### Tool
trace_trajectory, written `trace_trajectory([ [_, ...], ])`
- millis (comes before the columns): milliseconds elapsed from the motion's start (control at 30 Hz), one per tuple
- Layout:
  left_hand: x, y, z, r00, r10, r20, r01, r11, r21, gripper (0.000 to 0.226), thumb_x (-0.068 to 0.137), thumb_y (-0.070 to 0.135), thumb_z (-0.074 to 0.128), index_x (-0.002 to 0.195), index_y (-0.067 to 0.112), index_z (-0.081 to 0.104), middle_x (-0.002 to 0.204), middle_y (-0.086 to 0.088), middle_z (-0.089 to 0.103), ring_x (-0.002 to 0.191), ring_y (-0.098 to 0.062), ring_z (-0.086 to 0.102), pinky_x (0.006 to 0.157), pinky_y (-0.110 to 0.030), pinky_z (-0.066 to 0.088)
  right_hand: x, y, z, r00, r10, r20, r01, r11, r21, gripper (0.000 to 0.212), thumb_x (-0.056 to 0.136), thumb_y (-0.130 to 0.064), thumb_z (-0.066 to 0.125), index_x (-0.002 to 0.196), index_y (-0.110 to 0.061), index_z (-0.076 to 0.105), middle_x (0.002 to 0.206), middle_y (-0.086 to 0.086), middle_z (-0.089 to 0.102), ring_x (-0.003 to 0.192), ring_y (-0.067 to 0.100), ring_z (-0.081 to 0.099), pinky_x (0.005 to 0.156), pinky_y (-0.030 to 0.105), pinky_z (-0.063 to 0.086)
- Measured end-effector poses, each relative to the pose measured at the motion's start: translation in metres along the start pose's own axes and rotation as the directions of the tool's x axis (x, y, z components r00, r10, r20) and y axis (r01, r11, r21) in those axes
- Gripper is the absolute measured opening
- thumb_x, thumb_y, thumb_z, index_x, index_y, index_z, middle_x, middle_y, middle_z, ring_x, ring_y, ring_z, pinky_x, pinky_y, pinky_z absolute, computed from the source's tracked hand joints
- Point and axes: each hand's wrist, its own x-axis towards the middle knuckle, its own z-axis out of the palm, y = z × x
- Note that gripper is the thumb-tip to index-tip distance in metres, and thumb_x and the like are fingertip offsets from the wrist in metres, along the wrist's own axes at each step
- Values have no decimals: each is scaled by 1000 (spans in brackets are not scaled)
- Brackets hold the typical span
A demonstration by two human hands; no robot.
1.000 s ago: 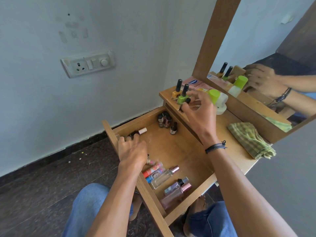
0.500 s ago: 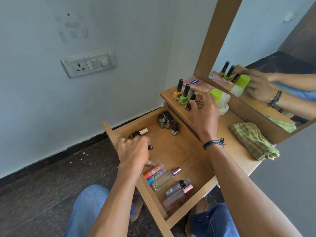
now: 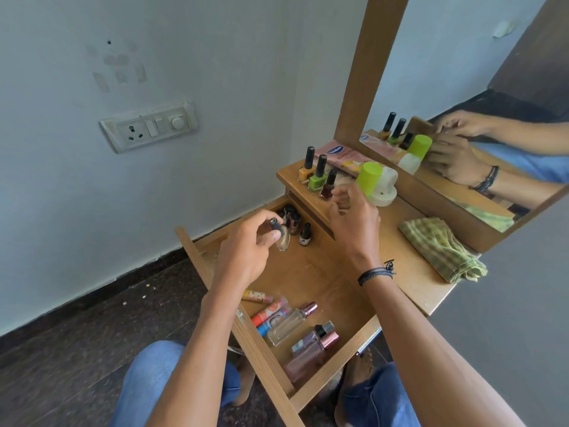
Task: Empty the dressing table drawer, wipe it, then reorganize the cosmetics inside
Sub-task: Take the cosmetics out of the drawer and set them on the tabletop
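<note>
Lifted now: clear black-capped bottle pinched by left hand.

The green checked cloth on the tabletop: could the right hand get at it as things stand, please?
Probably yes. The right hand holds nothing, and the green checked cloth lies uncovered on the tabletop beside it, with nothing between them.

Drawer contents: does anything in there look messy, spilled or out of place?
Nothing looks spilled or broken. At the near end of the drawer, the glass bottles and small tubes lie on their sides at mixed angles, while the small bottles in the far corner stand upright.
</note>
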Motion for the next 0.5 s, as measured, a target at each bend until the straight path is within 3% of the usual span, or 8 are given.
trace_trajectory([
  [133,4,18,0,996,45,-82,-61,975,-214,22,99,20,62,107,40,64,103,8,68,88,-14,70,77,-46,62,-5,-1,-7,989,-96,111,80,987,136,27,86,-5,66,108,-21,64,101,-7,68,93,1,65,81,24,58],
  [233,16,36,8,994,78,-82,-96,963,-253,26,99,14,61,103,40,64,100,4,70,84,-20,71,75,-50,62,-6,-5,-12,970,-120,213,60,961,269,39,77,-21,63,116,-18,68,110,-6,69,99,2,67,83,25,60],
  [300,24,50,15,993,98,-67,-111,966,-235,25,100,14,60,104,38,65,107,3,71,86,-20,71,78,-48,61,-4,-6,-14,958,-130,255,48,951,304,45,76,-31,65,120,-21,68,115,-7,69,103,3,67,85,28,60],
  [367,32,60,21,993,105,-57,-115,969,-219,22,100,15,60,109,35,65,114,3,70,96,-22,70,83,-43,60,-3,-6,-14,951,-146,271,71,960,271,42,81,-28,73,122,-25,67,118,-9,68,105,3,66,89,32,59],
  [500,44,72,31,994,88,-59,-100,966,-237,24,100,14,60,118,29,68,111,5,69,103,-17,65,83,-30,53,0,-2,-8,976,-115,182,82,980,179,36,85,-34,78,119,-29,68,114,-12,66,102,4,64,90,35,57],
])
